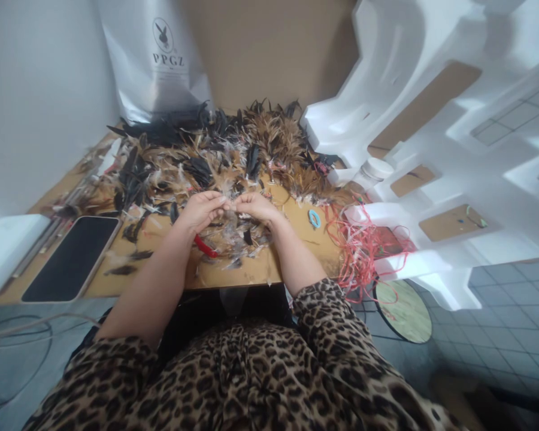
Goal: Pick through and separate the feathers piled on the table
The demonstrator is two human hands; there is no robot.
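My left hand (202,211) and my right hand (257,207) meet over the middle of the table, both closed in a pinch. Between their fingertips is a small brownish feather (226,187), its lower end covered by the fingers. Loose feathers (233,234) and pale fluff lie on the tabletop beneath. A curved red handle (205,246) sticks out beside my left wrist; the rest of that tool is hidden. Behind my hands spreads a heap of black feathers (200,170) and brown feathers (276,134).
A phone (72,260) and a white box (11,251) lie at the left. To the right are a light-blue ring (314,218), tangled pink string (357,251), a white-lidded jar (375,170) and a large white foam piece (435,206). A silver bag (161,84) stands behind.
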